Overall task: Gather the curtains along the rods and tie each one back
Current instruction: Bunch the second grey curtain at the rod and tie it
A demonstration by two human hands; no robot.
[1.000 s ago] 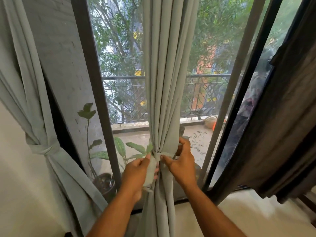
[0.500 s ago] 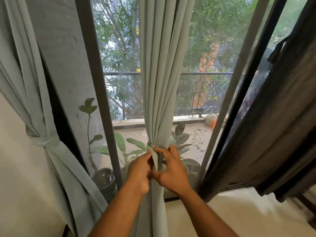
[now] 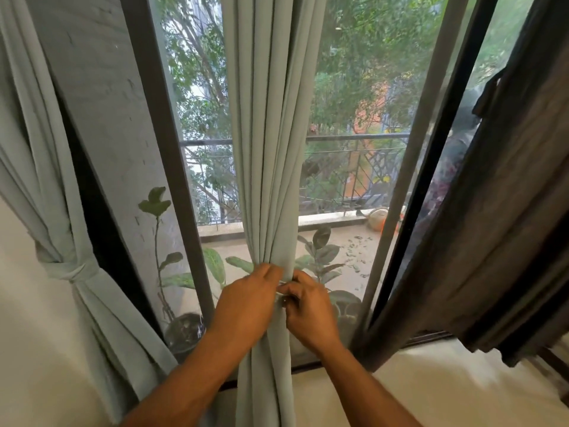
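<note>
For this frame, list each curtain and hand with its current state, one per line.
Left curtain: gathered, tied back with a knotted band.
Middle curtain: gathered into folds, pinched at the waist by both hands; tie not visibly finished.
Dark curtain: hanging loose, no tie visible.
Left hand: gripping the middle curtain.
Right hand: fingers closed on the tie.

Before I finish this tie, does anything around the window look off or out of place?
Only the dark curtain on the right: it hangs loose and slanted, untied, unlike the knotted left curtain. Both the left hand and right hand are pinching the middle curtain.
</note>
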